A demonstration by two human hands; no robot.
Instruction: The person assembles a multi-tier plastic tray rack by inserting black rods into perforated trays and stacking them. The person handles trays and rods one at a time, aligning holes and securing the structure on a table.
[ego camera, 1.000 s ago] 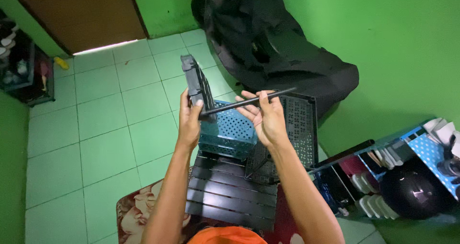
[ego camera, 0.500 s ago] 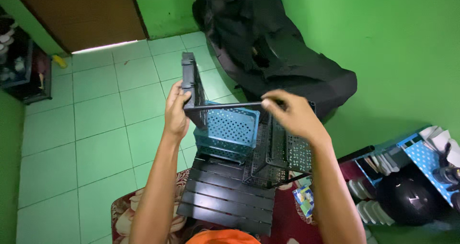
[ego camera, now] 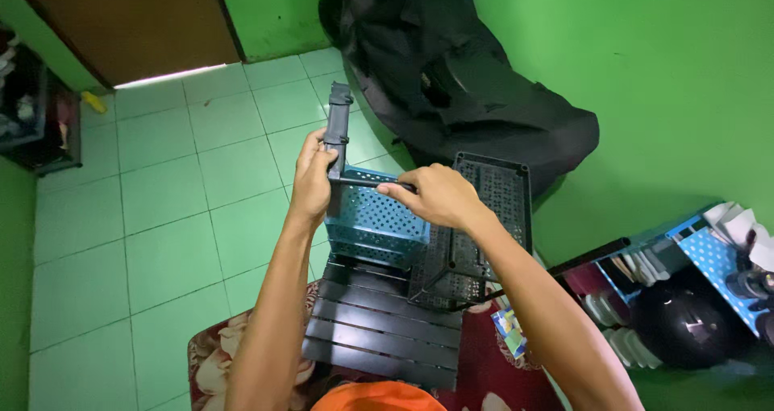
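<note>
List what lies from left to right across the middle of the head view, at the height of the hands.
Dark shelf unit by the left wall → left hand on the upright black post → thin black rod → right hand → black perforated panel → green wall.
</note>
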